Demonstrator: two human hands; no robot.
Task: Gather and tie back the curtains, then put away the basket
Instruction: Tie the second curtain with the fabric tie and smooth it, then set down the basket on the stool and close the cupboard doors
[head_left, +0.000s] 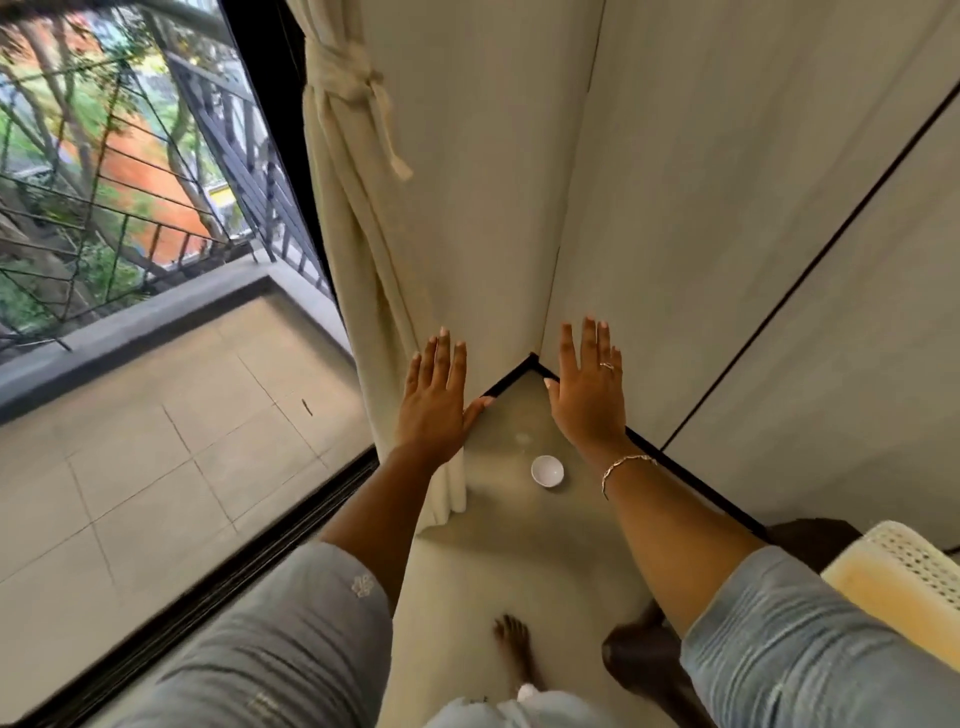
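A cream curtain (358, 249) hangs gathered beside the dark window frame, bound near the top by a knotted cream tie (345, 78). My left hand (434, 400) is held out flat with straight fingers, just right of the curtain's lower folds, holding nothing. My right hand (589, 395) is also flat and spread, in front of the wall corner, and wears a ring and a bracelet. A cream woven basket (904, 577) shows at the right edge, only partly in view.
A small white bowl (547, 471) sits on the floor in the corner between my arms. Glass door and black sliding track (218, 587) run along the left, with a tiled balcony (156, 415) and railing outside. Dark furniture (639, 660) stands under the basket. My bare foot (514, 649) is below.
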